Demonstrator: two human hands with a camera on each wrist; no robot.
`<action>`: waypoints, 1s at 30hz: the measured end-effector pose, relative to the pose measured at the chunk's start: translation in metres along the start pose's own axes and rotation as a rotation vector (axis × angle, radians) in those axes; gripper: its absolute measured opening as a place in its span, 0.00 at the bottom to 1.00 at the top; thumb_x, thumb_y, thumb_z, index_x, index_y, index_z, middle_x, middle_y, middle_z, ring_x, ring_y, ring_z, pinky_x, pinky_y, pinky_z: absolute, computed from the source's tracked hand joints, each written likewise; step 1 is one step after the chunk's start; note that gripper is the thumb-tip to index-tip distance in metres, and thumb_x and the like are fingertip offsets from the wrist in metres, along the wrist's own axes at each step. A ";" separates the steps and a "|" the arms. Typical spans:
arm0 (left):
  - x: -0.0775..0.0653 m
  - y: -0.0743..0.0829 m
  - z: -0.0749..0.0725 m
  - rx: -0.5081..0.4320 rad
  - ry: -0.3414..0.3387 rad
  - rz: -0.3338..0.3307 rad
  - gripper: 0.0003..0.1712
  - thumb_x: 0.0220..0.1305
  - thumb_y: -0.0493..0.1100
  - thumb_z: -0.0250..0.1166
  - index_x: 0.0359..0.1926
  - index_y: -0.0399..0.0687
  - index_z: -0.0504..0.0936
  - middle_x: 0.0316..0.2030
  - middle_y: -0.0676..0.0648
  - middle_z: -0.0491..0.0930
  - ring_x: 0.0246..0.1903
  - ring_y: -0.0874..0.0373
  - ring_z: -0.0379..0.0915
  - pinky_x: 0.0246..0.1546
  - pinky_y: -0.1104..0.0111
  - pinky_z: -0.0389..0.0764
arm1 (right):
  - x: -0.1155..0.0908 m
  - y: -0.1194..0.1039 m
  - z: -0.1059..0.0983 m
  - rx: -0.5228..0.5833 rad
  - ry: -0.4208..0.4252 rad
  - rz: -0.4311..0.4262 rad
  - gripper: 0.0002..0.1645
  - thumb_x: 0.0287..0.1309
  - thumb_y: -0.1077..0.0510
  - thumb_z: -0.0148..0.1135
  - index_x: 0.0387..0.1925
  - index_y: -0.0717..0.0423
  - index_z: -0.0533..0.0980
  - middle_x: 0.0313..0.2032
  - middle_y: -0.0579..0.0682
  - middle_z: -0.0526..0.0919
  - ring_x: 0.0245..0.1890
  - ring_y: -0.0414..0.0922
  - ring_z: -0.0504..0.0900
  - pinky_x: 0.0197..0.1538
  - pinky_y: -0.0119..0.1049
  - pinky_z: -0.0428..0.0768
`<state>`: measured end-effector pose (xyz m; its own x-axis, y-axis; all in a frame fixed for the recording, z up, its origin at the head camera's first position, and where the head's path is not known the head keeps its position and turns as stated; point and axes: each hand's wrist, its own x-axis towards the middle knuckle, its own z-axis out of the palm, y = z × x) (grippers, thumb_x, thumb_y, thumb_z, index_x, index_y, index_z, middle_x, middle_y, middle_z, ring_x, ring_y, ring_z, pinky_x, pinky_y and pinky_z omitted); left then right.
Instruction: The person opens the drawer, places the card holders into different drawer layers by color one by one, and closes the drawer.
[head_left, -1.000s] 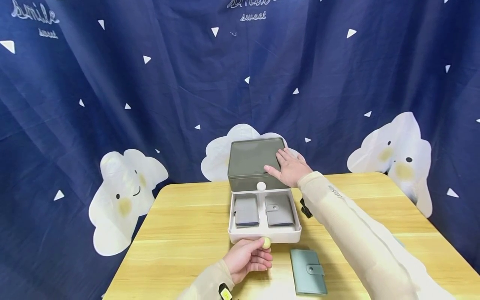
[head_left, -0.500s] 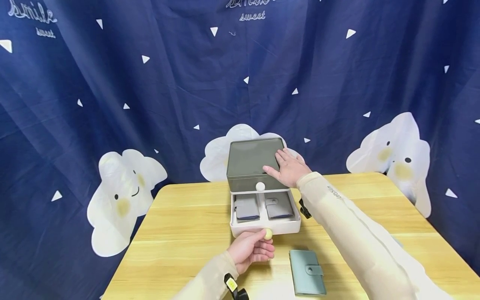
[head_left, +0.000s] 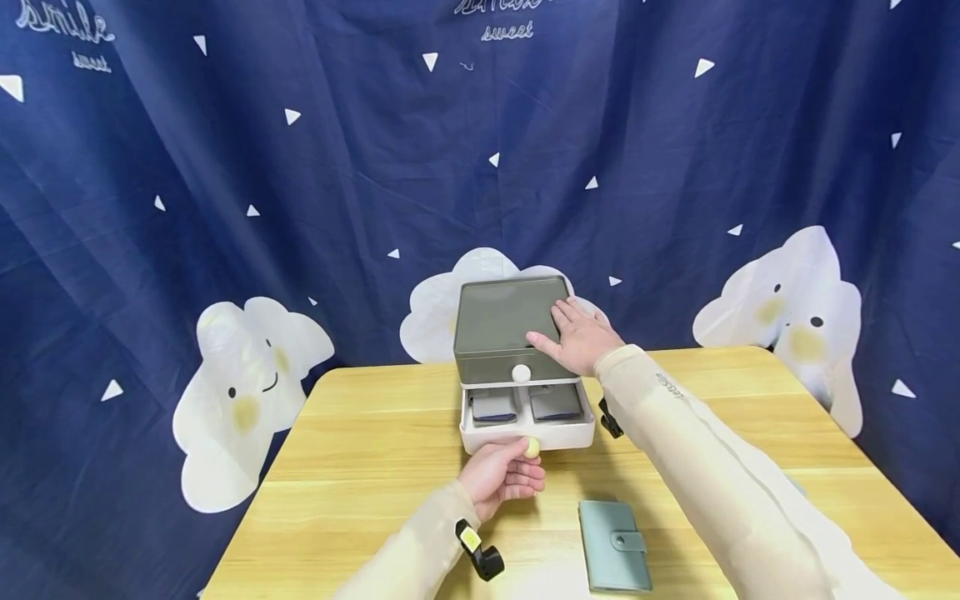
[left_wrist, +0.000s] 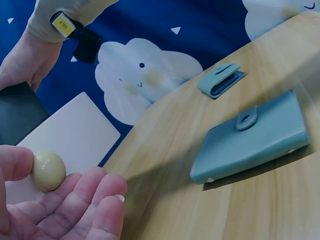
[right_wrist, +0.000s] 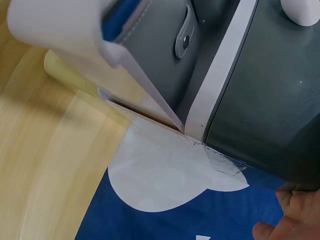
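Head view: drawer (head_left: 568, 437) holds two wallets (head_left: 495, 405); left fingers (head_left: 525, 481) pinch knob (head_left: 532, 447), right fingers (head_left: 567, 315) wide.

The storage box's dark upper body (head_left: 506, 321) looks like smooth plastic with a satin sheen, and the white drawer (head_left: 564, 437) like plain, pale plastic, while its yellow knob (left_wrist: 48, 171) is rounded, polished and glossy. The grey snap wallet (right_wrist: 165, 42) appears to be matt leather or leatherette with a stitched edge, and the large teal snap wallet (left_wrist: 255, 137) has a smooth, softly shiny leather-like cover with a metallic-looking snap (left_wrist: 245, 119). Beneath lies a smooth wood-grain tabletop (head_left: 375, 425), faintly reflective, before a softly creased, printed cloth curtain (head_left: 360, 150).
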<state>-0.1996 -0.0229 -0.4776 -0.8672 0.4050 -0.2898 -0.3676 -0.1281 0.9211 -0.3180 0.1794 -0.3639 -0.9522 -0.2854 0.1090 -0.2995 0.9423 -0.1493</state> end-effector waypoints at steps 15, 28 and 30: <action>0.026 0.009 -0.006 -0.008 0.057 0.019 0.23 0.70 0.50 0.57 0.40 0.30 0.79 0.27 0.43 0.83 0.27 0.55 0.83 0.32 0.67 0.83 | -0.001 -0.001 -0.002 -0.003 -0.014 0.004 0.62 0.57 0.18 0.21 0.73 0.61 0.51 0.74 0.55 0.51 0.74 0.51 0.41 0.71 0.55 0.44; 0.044 0.015 -0.009 -0.022 0.095 0.024 0.24 0.69 0.50 0.57 0.41 0.29 0.78 0.26 0.45 0.82 0.25 0.56 0.82 0.31 0.67 0.82 | -0.001 -0.002 -0.001 0.002 -0.013 0.001 0.62 0.57 0.18 0.22 0.73 0.62 0.52 0.74 0.55 0.50 0.74 0.51 0.41 0.71 0.54 0.44; 0.046 0.016 -0.009 -0.025 0.099 0.026 0.24 0.69 0.50 0.57 0.41 0.28 0.78 0.25 0.45 0.82 0.25 0.56 0.82 0.31 0.67 0.82 | -0.001 -0.002 -0.003 0.000 -0.016 0.005 0.62 0.57 0.18 0.22 0.73 0.62 0.52 0.74 0.55 0.50 0.74 0.51 0.41 0.71 0.54 0.44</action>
<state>-0.2489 -0.0142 -0.4782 -0.9051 0.3097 -0.2912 -0.3516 -0.1604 0.9223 -0.3159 0.1783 -0.3612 -0.9545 -0.2836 0.0926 -0.2949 0.9438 -0.1494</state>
